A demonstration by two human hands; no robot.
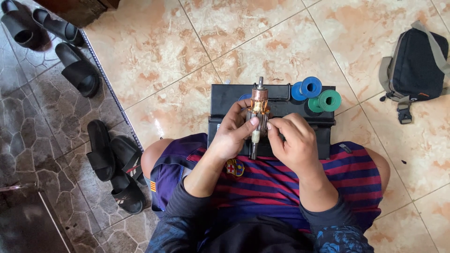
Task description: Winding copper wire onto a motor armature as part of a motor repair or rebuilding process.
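Black box on tiled floor, before seated person. Above it, left hand closed around upright armature; right hand pinching its lower side. Spools on box, right of armature.

I'm sitting on a glossy marble-look tile floor in beige and orange, light glaring off it. Along the frame's left, darker stone-pattern paving is running — black sandals lying there. At upper right, a dark pouch is resting.
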